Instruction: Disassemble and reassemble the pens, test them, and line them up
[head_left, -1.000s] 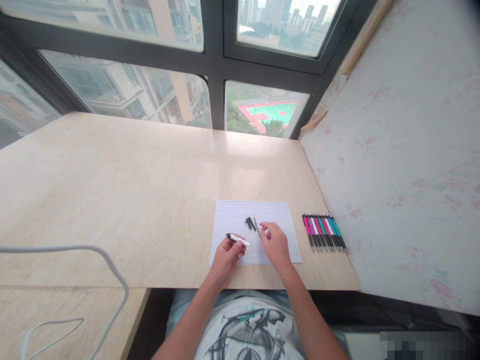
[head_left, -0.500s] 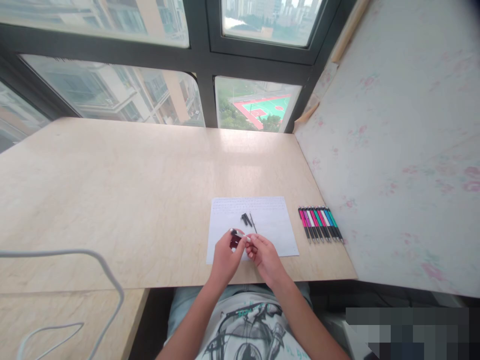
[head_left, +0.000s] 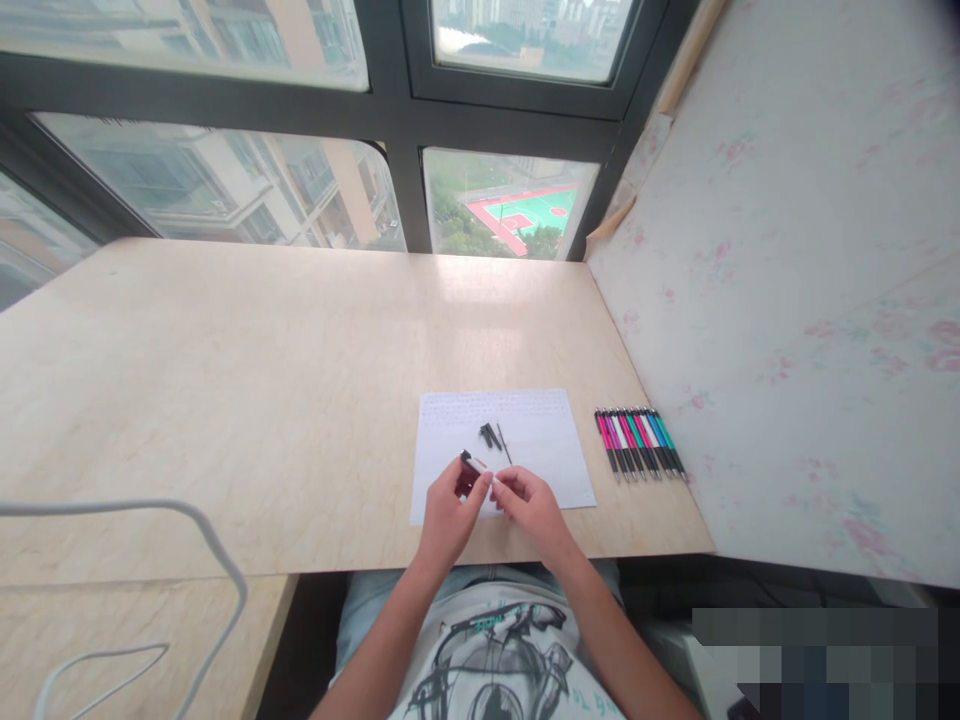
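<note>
My left hand is closed around a white pen barrel with a black end pointing up and left. At the barrel's lower end, the bent fingers of my right hand pinch it, close against my left thumb. Below my left fingers shows a dark red piece, partly hidden, whose kind I cannot make out. Just beyond my hands, a few short black pen parts and a thin dark refill lie on a sheet of paper with handwriting along its top.
A row of several coloured pens lies right of the paper, near the papered wall. A grey cable curves across the left front. A window rises behind the table.
My right fingers have curled in more at the lower end of the barrel. The left hand has barely moved. The view has shifted slightly.
</note>
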